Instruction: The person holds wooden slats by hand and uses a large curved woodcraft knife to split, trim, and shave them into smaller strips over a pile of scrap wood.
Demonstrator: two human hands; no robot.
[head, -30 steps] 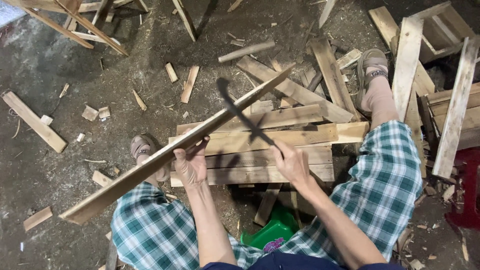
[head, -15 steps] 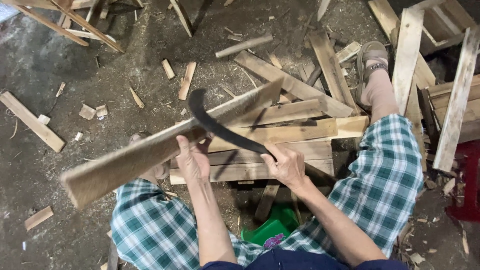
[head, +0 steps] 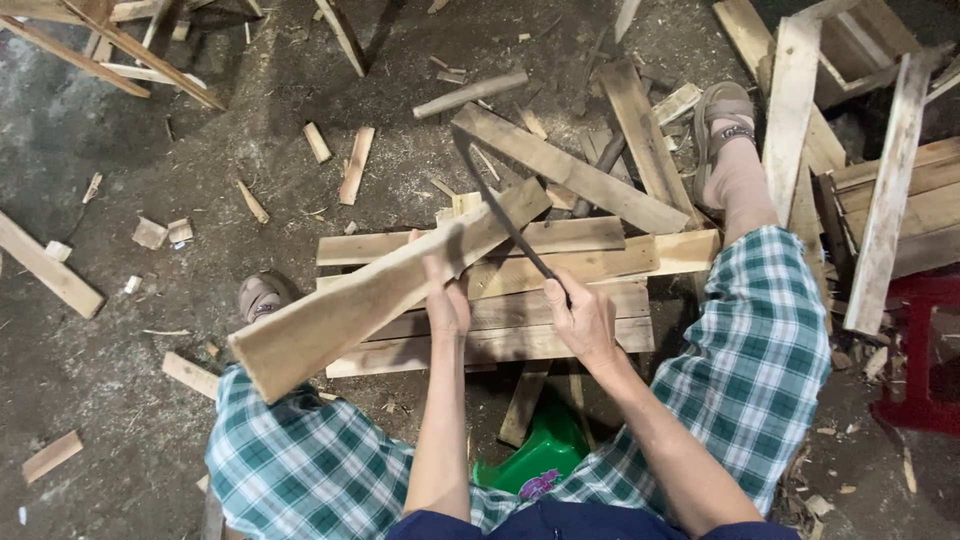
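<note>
My left hand (head: 445, 290) grips a long wooden plank (head: 340, 310) near its middle and holds it slanted above a stack of flat boards (head: 590, 270). The plank's near end points toward my left knee, its far end rises to the right. My right hand (head: 583, 318) is shut on the handle of a dark curved blade (head: 492, 195). The blade reaches up and left across the plank's far end. I sit with legs apart in green checked shorts, a sandalled foot on each side.
Wood offcuts and chips (head: 355, 165) litter the dirt floor. Long slats (head: 885, 190) lean at the right beside a red stool (head: 925, 350). A green plastic seat (head: 535, 465) shows between my legs. More slats (head: 120, 45) lie at the upper left.
The plank has turned and dropped closer to the board stack. The blade has swung from lying along the plank to standing up across its far end.
</note>
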